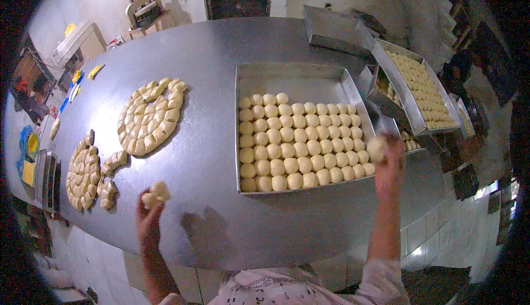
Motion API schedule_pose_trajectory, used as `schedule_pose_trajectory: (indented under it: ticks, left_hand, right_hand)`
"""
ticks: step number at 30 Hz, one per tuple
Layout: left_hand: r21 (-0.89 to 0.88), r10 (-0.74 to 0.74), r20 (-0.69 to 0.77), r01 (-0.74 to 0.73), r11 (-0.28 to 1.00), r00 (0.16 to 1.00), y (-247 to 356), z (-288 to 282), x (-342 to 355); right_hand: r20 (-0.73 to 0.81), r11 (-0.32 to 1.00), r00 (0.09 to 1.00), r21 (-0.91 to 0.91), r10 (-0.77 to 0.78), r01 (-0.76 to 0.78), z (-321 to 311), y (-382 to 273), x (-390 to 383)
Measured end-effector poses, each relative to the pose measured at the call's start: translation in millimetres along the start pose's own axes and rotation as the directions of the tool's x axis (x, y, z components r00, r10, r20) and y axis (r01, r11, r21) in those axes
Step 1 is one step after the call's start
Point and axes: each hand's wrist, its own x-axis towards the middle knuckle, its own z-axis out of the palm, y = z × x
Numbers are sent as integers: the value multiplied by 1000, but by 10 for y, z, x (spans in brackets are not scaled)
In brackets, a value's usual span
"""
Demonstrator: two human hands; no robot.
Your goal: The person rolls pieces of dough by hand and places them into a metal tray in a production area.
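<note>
Some lumps of pale dough (158, 192) are gripped in my left hand (147, 219), held above the metal table at the lower left. Just off the right edge of a metal tray (292, 77), my right hand (393, 158) has its fingers round a round dough ball (377, 148). Rows of smooth dough balls (300, 135) fill most of that tray, while its far part shows bare metal. To the left lie two flat rounds of dough cut into pieces: a larger round (149, 121) and a nearer round (83, 177). Loose dough strips (114, 162) lie beside them.
At the right, another tray of dough balls (418, 87) rests tilted on further trays. A metal pan (338, 30) stands at the far edge of the steel table (215, 51). Behind the table is a lever press (145, 11). Yellow and blue items (74, 84) lie along the left edge.
</note>
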Motion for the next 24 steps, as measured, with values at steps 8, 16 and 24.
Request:
schedule_pose_trajectory:
  ticks: [8,16,24]
  left_hand:
    - [48,42,314,-60,997,948,270,1046,-357]
    - [-42,1,519,24,999,855,112,1258,-534]
    - [25,4,327,-13,1000,945,-77,304,-72]
  right_hand:
    - [439,291,896,-850,-71,440,1197,1230,1341]
    - [826,999,563,-9,-21,50,1555,383,-1070]
    - [345,735,927,-665,147,131,-8,449,-1963]
